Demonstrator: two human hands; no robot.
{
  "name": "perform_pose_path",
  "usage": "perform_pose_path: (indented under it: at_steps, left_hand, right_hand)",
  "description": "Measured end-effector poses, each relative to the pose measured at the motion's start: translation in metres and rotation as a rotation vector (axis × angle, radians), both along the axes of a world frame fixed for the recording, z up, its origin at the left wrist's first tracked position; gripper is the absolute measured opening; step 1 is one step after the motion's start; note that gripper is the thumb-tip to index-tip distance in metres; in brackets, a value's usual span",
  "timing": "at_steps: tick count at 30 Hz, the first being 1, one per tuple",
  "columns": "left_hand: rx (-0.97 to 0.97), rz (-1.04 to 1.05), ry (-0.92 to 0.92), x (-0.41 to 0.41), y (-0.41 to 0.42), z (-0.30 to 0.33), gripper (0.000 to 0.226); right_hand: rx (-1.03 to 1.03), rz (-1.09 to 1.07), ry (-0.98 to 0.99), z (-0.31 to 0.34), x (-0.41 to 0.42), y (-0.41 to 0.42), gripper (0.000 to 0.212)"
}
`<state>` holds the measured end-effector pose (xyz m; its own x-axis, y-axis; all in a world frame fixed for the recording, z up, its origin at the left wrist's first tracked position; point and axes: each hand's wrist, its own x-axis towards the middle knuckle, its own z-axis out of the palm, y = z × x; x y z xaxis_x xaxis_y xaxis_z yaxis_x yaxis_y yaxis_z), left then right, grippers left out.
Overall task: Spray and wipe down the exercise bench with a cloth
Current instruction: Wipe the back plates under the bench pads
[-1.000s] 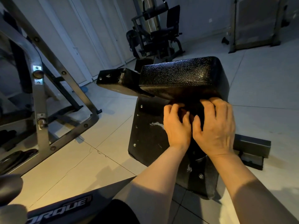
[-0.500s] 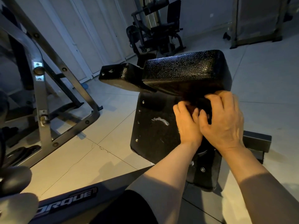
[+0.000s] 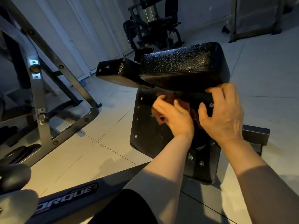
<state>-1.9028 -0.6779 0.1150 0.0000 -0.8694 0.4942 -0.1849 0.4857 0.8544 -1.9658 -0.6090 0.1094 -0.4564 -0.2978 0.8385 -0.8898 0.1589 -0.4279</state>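
Since a sec ago the left hand (image 3: 174,117), fingers curled on the reddish cloth (image 3: 168,101), has slid left along the underside of the bench (image 3: 181,67), while right hand (image 3: 223,113) grips its bar, so wiping's under way, w/ more surface left.

A gym: padded bench (image 3: 181,68), steel rack (image 3: 38,97), weight machine (image 3: 153,25).

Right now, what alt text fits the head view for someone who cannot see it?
Seen from above, the left hand presses a reddish-brown cloth under the black bench pad, while the right hand grips the pad's support bar. Other gym machines stand on the tiled floor.
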Motion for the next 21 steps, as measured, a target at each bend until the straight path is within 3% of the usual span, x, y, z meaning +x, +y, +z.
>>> perform_pose_path:
  at_steps: [3, 10, 14, 17, 21]
  left_hand:
    - [0.026, 0.159, 0.148, 0.003, -0.016, 0.017, 0.044]
    - [-0.063, -0.151, 0.01, -0.002, -0.005, 0.013, 0.032]
    - [-0.023, 0.082, 0.152, 0.001, -0.017, 0.025, 0.032]
    - [0.059, 0.048, 0.218, 0.0, -0.021, 0.033, 0.031]
    - [-0.104, -0.294, -0.095, -0.009, 0.015, 0.007, 0.029]
  right_hand:
    - [0.002, 0.005, -0.003, 0.001, 0.002, 0.001, 0.031]
    - [-0.002, 0.005, -0.031, 0.003, 0.001, 0.001, 0.028]
    - [-0.02, 0.007, -0.055, 0.006, 0.002, 0.001, 0.029]
    - [0.005, 0.018, -0.032, 0.004, -0.001, 0.003, 0.028]
    - [0.027, 0.016, -0.081, -0.004, -0.011, 0.008, 0.027]
